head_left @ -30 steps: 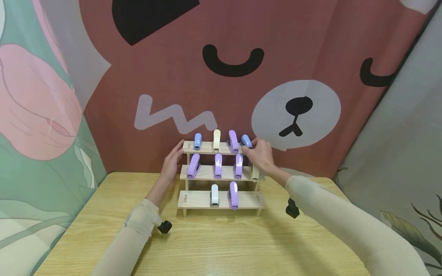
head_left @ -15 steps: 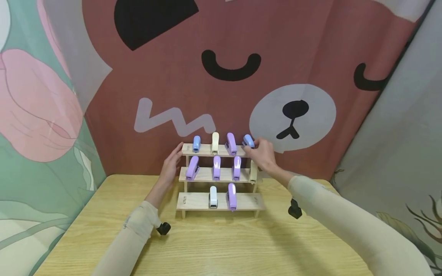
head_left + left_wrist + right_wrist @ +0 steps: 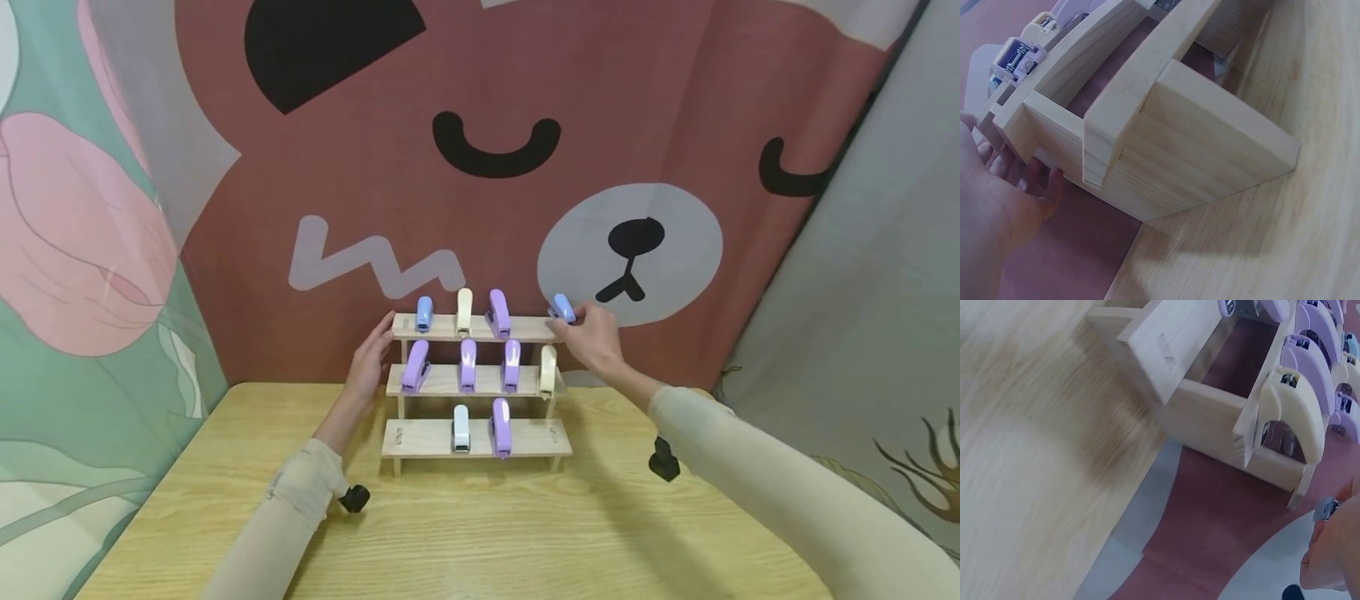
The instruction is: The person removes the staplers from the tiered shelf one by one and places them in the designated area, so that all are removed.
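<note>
At the right end of a wooden three-tier display rack [image 3: 477, 442], my right hand [image 3: 596, 337] pinches a small blue stapler [image 3: 562, 308] over the top shelf. In the right wrist view that blue stapler [image 3: 1327, 509] shows partly between the fingers, beyond the rack's end. My left hand [image 3: 367, 362] holds the left end of the top shelf. The left wrist view shows the left hand's [image 3: 1004, 200] bent fingers against the end leg. A second blue stapler [image 3: 424, 314], a cream stapler [image 3: 464, 312] and a purple stapler [image 3: 498, 314] stand on the top shelf.
On the middle shelf are several purple staplers [image 3: 468, 367] and a cream one at the right. The bottom shelf holds a white stapler [image 3: 461, 429] and a purple stapler [image 3: 501, 427]. A printed curtain [image 3: 337, 167] hangs close behind the wooden table [image 3: 465, 533].
My right hand has shifted the blue stapler rightward, away from the purple one, to the top shelf's right end. My left hand has stayed at the rack's left end.
</note>
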Motion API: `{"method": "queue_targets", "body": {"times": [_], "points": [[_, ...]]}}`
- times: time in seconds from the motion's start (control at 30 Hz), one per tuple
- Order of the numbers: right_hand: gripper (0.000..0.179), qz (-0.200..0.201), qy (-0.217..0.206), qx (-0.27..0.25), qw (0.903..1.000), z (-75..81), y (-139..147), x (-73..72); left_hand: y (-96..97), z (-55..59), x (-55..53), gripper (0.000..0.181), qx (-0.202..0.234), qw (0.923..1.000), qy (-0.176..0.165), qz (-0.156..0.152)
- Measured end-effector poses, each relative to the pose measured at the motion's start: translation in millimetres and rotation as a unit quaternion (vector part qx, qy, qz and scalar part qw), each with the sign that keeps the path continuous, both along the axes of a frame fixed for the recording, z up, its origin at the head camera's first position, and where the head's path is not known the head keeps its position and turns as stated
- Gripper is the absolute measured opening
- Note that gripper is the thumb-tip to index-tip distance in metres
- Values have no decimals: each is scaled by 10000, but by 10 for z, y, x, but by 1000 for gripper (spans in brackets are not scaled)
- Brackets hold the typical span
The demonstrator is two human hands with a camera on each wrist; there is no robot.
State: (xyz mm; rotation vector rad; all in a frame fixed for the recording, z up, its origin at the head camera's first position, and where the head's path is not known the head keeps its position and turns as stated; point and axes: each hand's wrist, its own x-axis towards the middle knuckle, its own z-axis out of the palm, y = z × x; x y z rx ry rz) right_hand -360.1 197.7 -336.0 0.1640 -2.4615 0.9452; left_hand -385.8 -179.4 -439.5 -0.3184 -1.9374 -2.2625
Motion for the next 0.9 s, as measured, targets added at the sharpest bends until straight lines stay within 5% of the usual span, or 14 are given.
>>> {"method": "queue_targets", "body": {"times": [0.9], "points": [[33, -785, -521, 107, 9955, -478, 849, 187, 83, -44, 12, 50, 139, 9994, 278, 138]]}}
